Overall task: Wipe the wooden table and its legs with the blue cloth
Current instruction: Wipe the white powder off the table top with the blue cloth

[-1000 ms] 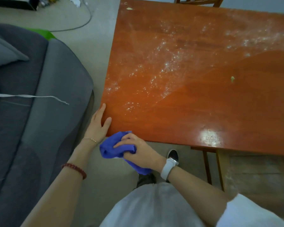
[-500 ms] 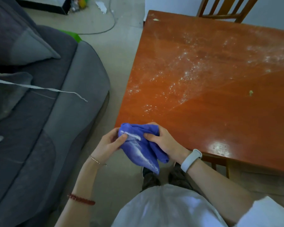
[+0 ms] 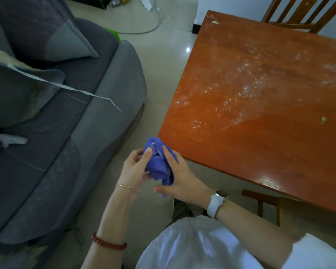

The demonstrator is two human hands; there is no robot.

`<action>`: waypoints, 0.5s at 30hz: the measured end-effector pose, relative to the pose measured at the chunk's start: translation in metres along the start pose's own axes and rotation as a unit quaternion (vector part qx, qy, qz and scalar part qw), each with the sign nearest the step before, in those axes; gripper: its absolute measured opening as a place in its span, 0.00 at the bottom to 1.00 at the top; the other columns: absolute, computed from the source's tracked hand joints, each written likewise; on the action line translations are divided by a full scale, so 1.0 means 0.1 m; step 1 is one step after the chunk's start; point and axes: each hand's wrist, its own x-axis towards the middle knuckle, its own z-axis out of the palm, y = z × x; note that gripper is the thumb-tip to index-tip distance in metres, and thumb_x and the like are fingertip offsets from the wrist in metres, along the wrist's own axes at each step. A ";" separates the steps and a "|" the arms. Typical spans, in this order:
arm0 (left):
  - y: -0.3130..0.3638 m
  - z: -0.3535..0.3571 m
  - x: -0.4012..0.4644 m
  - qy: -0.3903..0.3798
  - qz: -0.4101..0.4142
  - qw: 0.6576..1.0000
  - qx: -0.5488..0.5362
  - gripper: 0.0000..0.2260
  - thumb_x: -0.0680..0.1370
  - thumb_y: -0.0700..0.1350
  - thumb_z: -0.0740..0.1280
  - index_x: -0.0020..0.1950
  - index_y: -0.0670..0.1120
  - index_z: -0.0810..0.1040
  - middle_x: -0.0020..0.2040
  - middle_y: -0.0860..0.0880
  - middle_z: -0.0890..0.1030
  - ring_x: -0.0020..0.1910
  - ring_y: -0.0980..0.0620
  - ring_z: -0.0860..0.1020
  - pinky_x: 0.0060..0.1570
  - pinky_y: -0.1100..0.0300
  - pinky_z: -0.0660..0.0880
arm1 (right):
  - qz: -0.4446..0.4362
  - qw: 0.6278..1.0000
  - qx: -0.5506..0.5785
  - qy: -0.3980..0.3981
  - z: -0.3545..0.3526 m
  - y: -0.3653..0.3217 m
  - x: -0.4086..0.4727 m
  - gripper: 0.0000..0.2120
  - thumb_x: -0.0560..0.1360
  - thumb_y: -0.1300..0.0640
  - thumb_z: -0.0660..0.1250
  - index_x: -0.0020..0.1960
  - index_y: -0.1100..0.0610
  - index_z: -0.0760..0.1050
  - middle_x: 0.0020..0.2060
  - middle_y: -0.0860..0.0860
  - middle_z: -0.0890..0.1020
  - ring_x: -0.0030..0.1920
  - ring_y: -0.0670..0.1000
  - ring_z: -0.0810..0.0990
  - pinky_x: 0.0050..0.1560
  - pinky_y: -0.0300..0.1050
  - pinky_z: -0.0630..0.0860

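Note:
The blue cloth is bunched between both my hands, in the air just off the near left corner of the wooden table. My left hand pinches its left side with the thumb on top. My right hand holds its right side, fingers laid along the cloth and thumb pointing left below it. White powdery streaks cover the far and middle part of the tabletop. A small yellowish crumb lies on the right of the top. The table legs are hidden from here.
A grey sofa with cushions fills the left, with a strip of tiled floor between it and the table. A wooden chair stands at the table's far side. A stool's wooden frame shows under the near edge.
My left hand left the table's corner and joined my right hand on the cloth. Both hands have drawn the cloth away from the table edge, and the view has swung left.

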 end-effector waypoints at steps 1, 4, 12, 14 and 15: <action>0.02 -0.02 -0.03 -0.026 -0.008 0.999 -0.025 0.12 0.78 0.49 0.61 0.54 0.42 0.74 0.46 0.46 0.81 0.41 0.48 0.80 0.39 0.56 0.79 | 0.010 0.999 0.030 0.023 0.00 -0.01 0.02 0.48 0.64 0.41 0.72 0.72 0.47 0.44 0.71 0.53 0.56 0.71 0.47 0.56 0.71 0.42 0.56; 0.09 -0.04 -0.08 -0.098 0.005 0.995 -0.014 0.18 0.79 0.54 0.55 0.54 0.43 0.78 0.48 0.46 0.83 0.45 0.46 0.82 0.50 0.56 0.76 | 0.019 0.983 0.149 0.107 -0.10 0.03 0.05 0.32 0.69 0.46 0.65 0.69 0.50 0.59 0.62 0.53 0.67 0.62 0.45 0.68 0.63 0.41 0.64; 0.15 0.77 0.30 -0.014 0.191 0.933 0.303 0.10 0.77 0.46 0.63 0.56 0.45 0.77 0.52 0.48 0.79 0.51 0.52 0.76 0.49 0.66 0.70 | 0.101 0.932 0.182 0.295 -0.92 0.37 -0.33 0.19 0.78 0.59 0.62 0.62 0.40 0.62 0.58 0.37 0.70 0.59 0.48 0.72 0.63 0.51 0.70; 0.15 1.11 0.42 -0.019 0.224 0.898 0.377 0.13 0.77 0.48 0.62 0.60 0.46 0.74 0.57 0.48 0.76 0.55 0.51 0.75 0.55 0.62 0.69 | 0.144 0.906 0.153 0.369 -1.24 0.56 -0.50 0.24 0.77 0.60 0.64 0.68 0.45 0.60 0.63 0.43 0.69 0.64 0.52 0.70 0.64 0.52 0.69; 0.16 1.29 0.47 -0.027 0.232 0.884 0.405 0.14 0.77 0.49 0.62 0.61 0.47 0.73 0.59 0.47 0.74 0.57 0.50 0.74 0.58 0.59 0.69 | 0.174 0.890 0.138 0.399 -1.41 0.67 -0.59 0.27 0.76 0.59 0.64 0.71 0.48 0.58 0.66 0.48 0.69 0.66 0.54 0.69 0.64 0.53 0.68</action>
